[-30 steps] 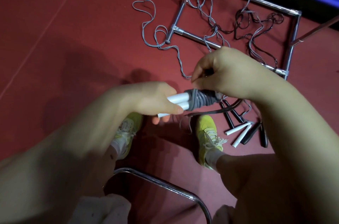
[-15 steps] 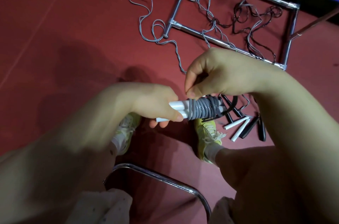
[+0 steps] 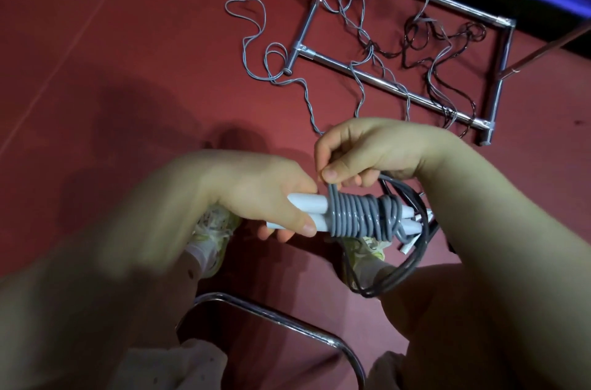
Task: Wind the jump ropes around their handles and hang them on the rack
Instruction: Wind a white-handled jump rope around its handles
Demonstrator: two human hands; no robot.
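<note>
Jump rope (image 3: 361, 218), grey cord on a pair of white handles (image 3: 308, 209), sits between my two hands, held level above my knees. Winding step is in hand and looks well along: I count a tight run of coils side by side over the middle of the handles, bunching a little untidily toward the right end.

Left hand (image 3: 256, 194) grips the bare left ends of both handles, thumb laid along the front, fingers curled under. Right hand (image 3: 374, 149) hovers just above the coil, thumb and forefinger pinching the cord where it rises off the leftmost turn. A dark loop (image 3: 412, 249) hangs below my right wrist and swings down past the right ends of the handles; I cannot tell whether it is the free tail of this rope or a separate one.

Beyond my right hand, on the red floor (image 3: 112, 53), lies the chrome rack (image 3: 383, 82), flat, with loose grey cord (image 3: 256, 47) and dark cord (image 3: 447, 47) draped across its bars. So more ropes wait unwound, and nothing that I can see hangs on it yet.

Next move, as I judge it: carry the pinched cord round the handles again, keeping tension so the turns do not slip, left hand holding both handles together. How much cord remains is hidden. Once it runs out the end needs tucking before the bundle goes to the rack.

Risk: the loose turns at the right end may slide off.
</note>
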